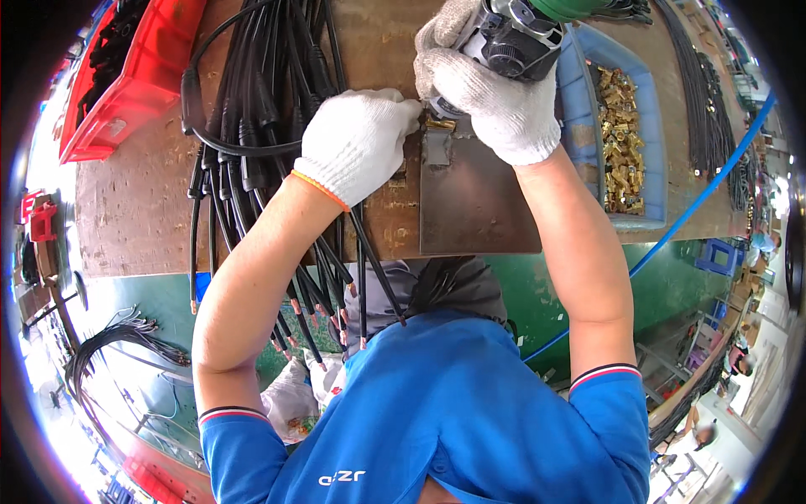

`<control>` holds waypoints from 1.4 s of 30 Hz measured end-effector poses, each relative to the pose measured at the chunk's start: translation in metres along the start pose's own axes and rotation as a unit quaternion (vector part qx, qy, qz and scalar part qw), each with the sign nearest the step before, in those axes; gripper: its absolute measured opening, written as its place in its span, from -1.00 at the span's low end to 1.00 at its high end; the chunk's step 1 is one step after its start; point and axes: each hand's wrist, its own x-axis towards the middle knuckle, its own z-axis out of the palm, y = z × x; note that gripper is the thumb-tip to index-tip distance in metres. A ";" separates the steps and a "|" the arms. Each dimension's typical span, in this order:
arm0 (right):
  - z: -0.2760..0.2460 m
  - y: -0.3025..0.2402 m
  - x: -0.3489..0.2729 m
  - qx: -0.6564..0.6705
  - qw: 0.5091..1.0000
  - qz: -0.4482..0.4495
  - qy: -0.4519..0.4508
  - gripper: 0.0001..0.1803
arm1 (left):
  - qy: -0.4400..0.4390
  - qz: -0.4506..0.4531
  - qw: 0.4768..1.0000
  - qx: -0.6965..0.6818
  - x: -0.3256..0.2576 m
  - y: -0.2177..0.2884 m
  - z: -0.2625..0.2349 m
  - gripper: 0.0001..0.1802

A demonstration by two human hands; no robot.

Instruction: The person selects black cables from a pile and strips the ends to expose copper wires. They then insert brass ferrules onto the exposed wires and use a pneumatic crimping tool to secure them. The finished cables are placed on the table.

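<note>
The right hand [495, 105] grips a power tool [510, 46] past the metal plate [480, 210]; the left hand [359, 130] curls its fingers beside the plate, any hold unclear; seemingly a tool-working step, next needing steadiness.

On the wooden workbench [126, 214] sit a red bin [138, 105], black cables [243, 109], a dark plate [478, 210], a blue bin [657, 168] and, probably, thinner cables [693, 92] at right.

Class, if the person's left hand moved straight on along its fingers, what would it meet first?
Probably the small grey part just right of the left hand's fingertips, with the gloved right hand just beyond. Depth is unclear from this one view.
</note>
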 end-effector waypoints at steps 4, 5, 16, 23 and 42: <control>0.002 0.007 -0.001 -0.004 1.000 -0.010 0.009 -0.70 | 0.002 -0.003 1.000 -0.004 -0.002 0.002 -0.002 -0.86; 0.005 0.008 0.001 -0.022 0.999 -0.004 0.029 -0.67 | 0.002 -0.003 1.000 -0.004 -0.002 0.003 -0.002 -0.86; 0.009 -0.010 0.003 -0.034 0.997 -0.001 0.062 -0.76 | -0.047 -0.025 0.999 0.008 0.003 0.001 -0.004 -0.72; -0.014 -0.123 0.018 0.108 0.991 -0.066 0.041 -0.87 | -0.014 -0.017 1.000 0.009 -0.003 -0.002 -0.016 -0.73; -0.230 -0.099 -0.062 -0.735 0.577 0.275 0.225 -0.30 | 0.049 -0.026 0.997 -0.049 -0.035 0.068 -0.082 -0.82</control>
